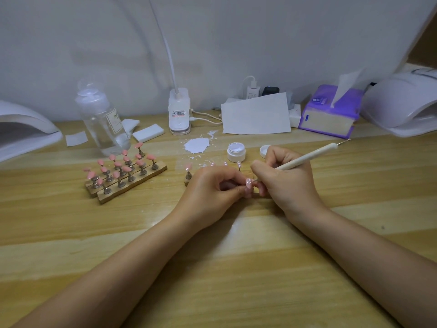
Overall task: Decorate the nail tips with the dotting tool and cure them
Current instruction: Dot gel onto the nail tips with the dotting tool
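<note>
Lamp [402, 102], far right: unused, curing pending.
Rack [125, 178], left of hands: pink tips, apparently all plain.
Strip [188, 179] behind hands: several tips dotted white, the leftmost seemingly still plain.
Left hand [212, 190]: pinching tip [248, 183], dots showing.
Right hand [283, 178]: gripping dotting tool [305, 158], its point at that tip.
Decoration barely begun.

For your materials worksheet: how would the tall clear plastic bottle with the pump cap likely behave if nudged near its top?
The tall clear plastic bottle would probably tip rather than slide, being tall on a narrow base. It looks mostly empty, so likely light. It already leans in this wide-angle view, perhaps from lens distortion.
</note>
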{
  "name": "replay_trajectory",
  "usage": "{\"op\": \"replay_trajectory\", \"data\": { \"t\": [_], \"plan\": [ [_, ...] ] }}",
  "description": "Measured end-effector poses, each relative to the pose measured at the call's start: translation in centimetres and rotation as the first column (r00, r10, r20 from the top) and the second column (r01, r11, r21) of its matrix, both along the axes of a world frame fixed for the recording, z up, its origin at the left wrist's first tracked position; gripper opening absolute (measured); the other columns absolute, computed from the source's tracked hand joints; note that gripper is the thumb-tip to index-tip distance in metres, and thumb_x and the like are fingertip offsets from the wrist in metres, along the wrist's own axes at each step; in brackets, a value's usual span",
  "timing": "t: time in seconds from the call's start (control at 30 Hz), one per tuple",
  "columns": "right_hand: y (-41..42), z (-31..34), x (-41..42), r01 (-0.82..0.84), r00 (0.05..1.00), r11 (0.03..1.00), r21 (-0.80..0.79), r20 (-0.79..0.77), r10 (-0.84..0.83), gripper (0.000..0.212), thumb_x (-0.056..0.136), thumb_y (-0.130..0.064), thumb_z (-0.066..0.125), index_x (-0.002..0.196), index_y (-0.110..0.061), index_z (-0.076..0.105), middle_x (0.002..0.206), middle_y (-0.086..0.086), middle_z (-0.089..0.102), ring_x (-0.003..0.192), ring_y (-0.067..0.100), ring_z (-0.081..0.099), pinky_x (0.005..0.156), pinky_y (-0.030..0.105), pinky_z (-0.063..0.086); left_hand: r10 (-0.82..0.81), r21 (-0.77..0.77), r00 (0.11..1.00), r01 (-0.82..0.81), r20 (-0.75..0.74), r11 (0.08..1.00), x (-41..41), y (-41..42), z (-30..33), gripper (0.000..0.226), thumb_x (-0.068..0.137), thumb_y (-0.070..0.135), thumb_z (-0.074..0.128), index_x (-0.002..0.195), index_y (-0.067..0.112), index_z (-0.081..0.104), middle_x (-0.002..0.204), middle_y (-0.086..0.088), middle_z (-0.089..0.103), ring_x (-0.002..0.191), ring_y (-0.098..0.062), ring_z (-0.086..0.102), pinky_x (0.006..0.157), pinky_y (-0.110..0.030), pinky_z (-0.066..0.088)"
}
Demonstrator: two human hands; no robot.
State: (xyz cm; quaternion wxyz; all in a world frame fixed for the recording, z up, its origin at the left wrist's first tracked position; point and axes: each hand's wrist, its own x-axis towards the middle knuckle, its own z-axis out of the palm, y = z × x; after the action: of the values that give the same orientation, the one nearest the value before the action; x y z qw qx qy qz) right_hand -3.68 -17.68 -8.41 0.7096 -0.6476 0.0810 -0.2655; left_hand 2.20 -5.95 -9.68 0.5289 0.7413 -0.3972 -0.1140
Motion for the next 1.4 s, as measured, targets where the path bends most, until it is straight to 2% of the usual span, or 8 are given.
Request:
{"op": "replay_trajectory", "data": {
  "t": [0.27,0.53,0.7,0.9,1.0,1.1,1.27,1.4],
  "plan": [
    [-0.1,-0.2,0.2,0.005,1.000,1.000,0.001,0.004,-0.005,0.039,0.074,0.013,0.051,0.050,-0.009,0.030,0.030,0.001,0.037,0.029,0.010,0.043,0.036,0.013,0.040,-0.004,0.002,1.000,0.004,0.005,1.000,0.0,0.0,0.0,0.013,0.080,0.003,0.067,0.075,0.015,0.068,0.068,0.003,0.067,0.064,0.005,0.059,0.066,-0.012,0.047],
    [-0.1,-0.3,0.3,0.017,1.000,1.000,0.006,0.011,-0.017,0.038,0.074,0.014,0.051,0.050,-0.008,0.031,0.030,0.002,0.036,0.029,0.010,0.042,0.036,0.012,0.039,0.007,0.013,1.000,-0.007,0.012,1.000,0.0,0.0,0.0,0.013,0.080,0.004,0.067,0.074,0.016,0.068,0.067,0.004,0.067,0.063,0.006,0.059,0.066,-0.012,0.047],
    [-0.2,-0.3,0.3,0.043,0.998,0.999,0.013,0.045,-0.043,0.039,0.076,0.010,0.056,0.051,-0.009,0.031,0.029,0.000,0.036,0.027,0.008,0.042,0.036,0.013,0.039,0.023,0.008,1.000,-0.023,0.004,1.000,0.0,-0.1,-0.1,0.011,0.080,0.006,0.068,0.075,0.015,0.069,0.069,0.002,0.069,0.066,0.004,0.061,0.070,-0.018,0.049],
    [-0.7,-0.2,0.2,0.196,0.978,0.976,0.094,0.057,-0.202,0.048,0.080,-0.022,0.068,0.041,-0.022,0.040,0.040,-0.009,0.037,0.042,0.000,0.044,0.043,0.019,0.048,0.064,0.004,0.998,-0.064,0.015,0.998,-0.2,0.0,-0.2,0.011,0.080,0.009,0.068,0.074,0.017,0.072,0.069,0.001,0.072,0.065,0.002,0.060,0.071,-0.020,0.049],
    [-1.2,0.5,0.0,0.261,0.961,0.961,0.092,0.070,-0.268,0.042,0.080,-0.026,0.069,0.050,-0.021,0.041,0.040,-0.014,0.042,0.042,-0.002,0.045,0.045,0.016,0.047,0.069,0.021,0.997,-0.069,0.025,0.997,-0.2,0.0,-0.1,0.014,0.081,0.012,0.068,0.070,0.021,0.070,0.069,0.004,0.072,0.066,-0.003,0.060,0.074,-0.025,0.051],
    [-1.7,0.8,-0.5,0.285,0.955,0.957,0.046,0.076,-0.288,0.035,0.080,-0.026,0.070,0.059,-0.020,0.042,0.038,-0.016,0.047,0.041,-0.004,0.048,0.048,0.015,0.049,0.047,0.037,0.999,-0.047,0.001,0.998,-0.3,0.0,0.2,0.014,0.081,0.014,0.068,0.069,0.020,0.069,0.075,-0.010,0.071,0.067,-0.010,0.057,0.076,-0.034,0.051],
    [-2.8,0.9,-1.8,0.195,0.980,0.977,-0.084,0.064,-0.190,0.026,0.075,-0.019,0.072,0.067,-0.019,0.047,0.043,-0.015,0.053,0.045,-0.005,0.052,0.051,0.015,0.051,0.032,0.140,0.998,-0.026,-0.044,0.990,-0.2,-0.3,1.3,0.009,0.079,0.020,0.069,0.071,0.017,0.071,0.075,-0.007,0.071,0.065,-0.007,0.057,0.070,-0.030,0.050],
    [-2.8,0.1,-2.6,0.138,0.989,0.990,-0.001,0.061,-0.138,0.023,0.064,-0.025,0.073,0.062,-0.019,0.051,0.049,-0.011,0.056,0.050,-0.002,0.055,0.056,0.016,0.052,0.049,0.080,0.996,-0.043,-0.078,0.996,-0.8,-1.6,1.9,0.007,0.080,0.021,0.070,0.073,0.020,0.072,0.062,0.003,0.070,0.059,0.000,0.063,0.062,-0.017,0.050]
  ]
}}
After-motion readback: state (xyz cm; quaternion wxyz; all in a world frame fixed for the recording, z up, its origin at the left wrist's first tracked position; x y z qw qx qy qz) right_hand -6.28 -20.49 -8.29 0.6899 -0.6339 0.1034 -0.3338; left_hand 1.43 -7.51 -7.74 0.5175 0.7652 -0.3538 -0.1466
